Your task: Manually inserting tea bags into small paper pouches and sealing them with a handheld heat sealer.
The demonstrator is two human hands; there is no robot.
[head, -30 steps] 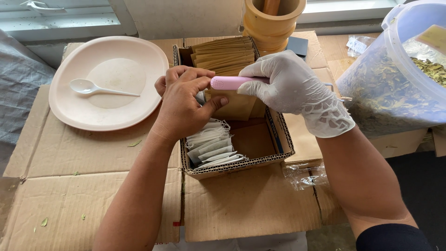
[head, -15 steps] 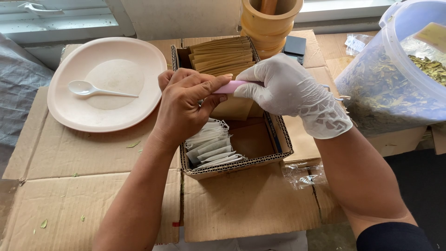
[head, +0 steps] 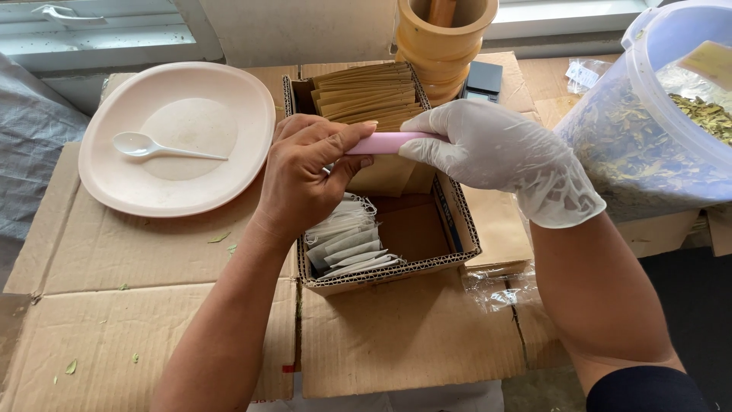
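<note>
My right hand [head: 496, 156], in a white glove, grips a slim pink hand tool [head: 389, 143] by its right end and holds it level. My bare left hand [head: 305, 179] is closed over the tool's left end, thumb under and fingers on top. A scrap of white shows beneath those fingers; I cannot tell what it is. Both hands hover over an open cardboard box [head: 461, 233]. Small white filter bags [head: 347, 240] lie at the box's near left. A stack of brown paper envelopes [head: 366, 91] stands at its far end.
A pale plate [head: 229, 99] with a white plastic spoon [head: 152, 146] sits at the left. A wooden mortar [head: 442, 38] and small dark scale [head: 482, 80] stand behind the box. A clear tub of dried leaves [head: 648, 130] is at the right. Flattened cardboard [head: 114, 290] covers the surface.
The pink tool's left end has slid under my left fingers, which closed on it. My right hand has shifted slightly right along the handle.
</note>
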